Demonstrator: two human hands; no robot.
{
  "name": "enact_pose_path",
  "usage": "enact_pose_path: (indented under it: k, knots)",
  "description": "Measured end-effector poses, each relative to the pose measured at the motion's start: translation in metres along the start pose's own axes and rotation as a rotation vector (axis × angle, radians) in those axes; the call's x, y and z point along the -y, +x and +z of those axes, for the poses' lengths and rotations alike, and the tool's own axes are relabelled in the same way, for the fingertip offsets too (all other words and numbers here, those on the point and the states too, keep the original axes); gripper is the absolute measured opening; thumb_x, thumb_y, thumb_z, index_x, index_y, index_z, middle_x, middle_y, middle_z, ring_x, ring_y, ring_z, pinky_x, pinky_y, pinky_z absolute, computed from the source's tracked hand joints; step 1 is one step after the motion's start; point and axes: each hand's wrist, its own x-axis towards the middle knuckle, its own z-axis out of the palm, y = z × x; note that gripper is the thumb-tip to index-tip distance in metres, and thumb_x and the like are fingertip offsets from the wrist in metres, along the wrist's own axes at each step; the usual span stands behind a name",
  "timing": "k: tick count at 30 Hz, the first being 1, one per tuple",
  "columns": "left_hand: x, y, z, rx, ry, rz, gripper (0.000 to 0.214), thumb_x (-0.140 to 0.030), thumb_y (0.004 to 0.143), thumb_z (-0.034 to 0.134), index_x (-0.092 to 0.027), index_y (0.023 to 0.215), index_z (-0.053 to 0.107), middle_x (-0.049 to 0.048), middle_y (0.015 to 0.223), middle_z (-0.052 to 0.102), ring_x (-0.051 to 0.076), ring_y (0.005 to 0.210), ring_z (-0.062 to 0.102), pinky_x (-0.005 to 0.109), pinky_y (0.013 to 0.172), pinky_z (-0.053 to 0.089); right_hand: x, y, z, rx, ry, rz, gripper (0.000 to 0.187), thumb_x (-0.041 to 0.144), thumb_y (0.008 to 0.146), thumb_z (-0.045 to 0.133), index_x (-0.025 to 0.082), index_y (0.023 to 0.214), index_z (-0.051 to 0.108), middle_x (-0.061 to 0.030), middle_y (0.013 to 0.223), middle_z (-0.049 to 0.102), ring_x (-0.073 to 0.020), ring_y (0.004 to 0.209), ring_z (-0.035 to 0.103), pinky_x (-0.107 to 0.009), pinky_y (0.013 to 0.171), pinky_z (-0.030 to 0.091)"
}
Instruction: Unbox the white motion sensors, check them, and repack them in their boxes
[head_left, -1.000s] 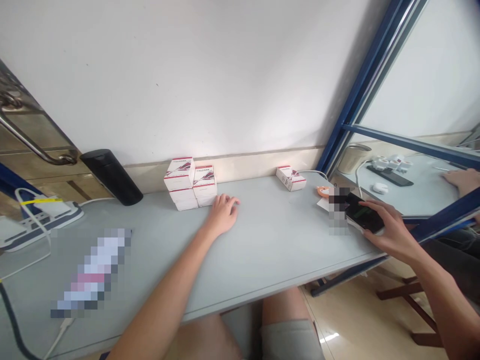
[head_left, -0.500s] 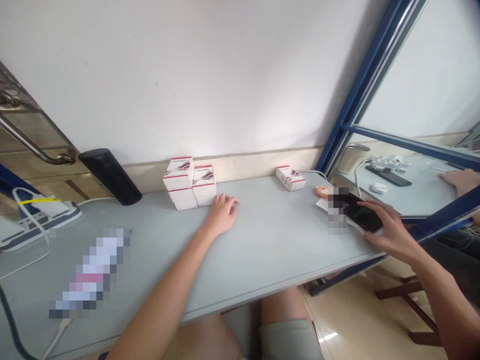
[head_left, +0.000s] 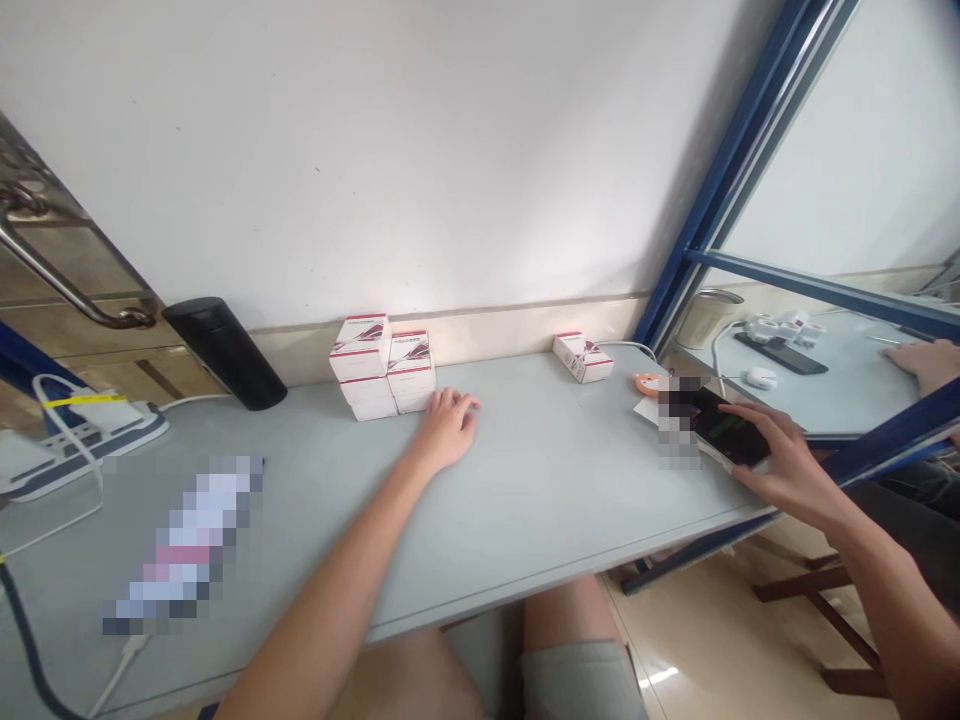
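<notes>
My left hand (head_left: 448, 428) lies on the grey table, its fingers loosely curled and a little apart, holding nothing. Its fingertips are beside a small stack of white boxes with red edges (head_left: 412, 372); whether they touch the boxes I cannot tell. At the table's right end, my right hand (head_left: 789, 462) grips a dark smartphone (head_left: 726, 428), thumb and fingers at its edges. Part of the phone is blurred out. Beneath and beside it lie a white paper or card (head_left: 648, 412) and an orange round object (head_left: 645, 384), partly covered.
Another white-and-red box (head_left: 583, 358) lies near the wall. To the left are a black cylindrical bottle (head_left: 225, 352), a power strip (head_left: 90, 462) and a pixelated device on a white cable (head_left: 132, 648). Behind the blue-framed glass (head_left: 795, 296), another person's hand (head_left: 921, 362) rests on a table.
The whole view has shifted very slightly. Both hands, the boxes and the smartphone otherwise stay as they were.
</notes>
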Motion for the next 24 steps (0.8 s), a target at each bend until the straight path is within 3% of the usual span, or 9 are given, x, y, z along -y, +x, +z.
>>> enact_pose_path:
  k: [15,19,24]
  knots:
    - [0.0,0.0,0.0,0.002,0.015,0.003,0.029,-0.017,0.099,0.048,-0.025,0.119,0.068,0.0095,0.113,0.056,0.029,0.112,0.051,0.049,0.109,0.046,0.01,-0.003,-0.006,0.032,0.192,0.123,0.073,0.03,0.079,0.066,0.03,0.149,0.048,-0.0102,0.152,0.054,-0.0361,0.145,0.049,-0.048,0.126,0.034]
    - [-0.003,0.0,-0.005,0.012,0.027,-0.006,0.031,-0.013,0.097,0.046,-0.024,0.116,0.069,0.01,0.116,0.059,0.029,0.115,0.053,0.047,0.111,0.046,0.002,-0.01,-0.002,0.061,0.276,0.228,0.077,0.033,0.082,0.068,0.03,0.155,0.041,-0.0108,0.156,0.053,-0.0352,0.145,0.051,-0.047,0.126,0.034]
    - [-0.02,-0.007,-0.012,0.016,0.042,-0.048,0.034,-0.008,0.094,0.045,-0.022,0.112,0.069,0.0116,0.116,0.061,0.03,0.119,0.053,0.048,0.111,0.046,-0.002,-0.021,0.0,0.1,0.345,0.302,0.09,0.049,0.087,0.069,0.032,0.164,0.026,-0.0147,0.155,0.053,-0.0396,0.145,0.051,-0.057,0.118,0.043]
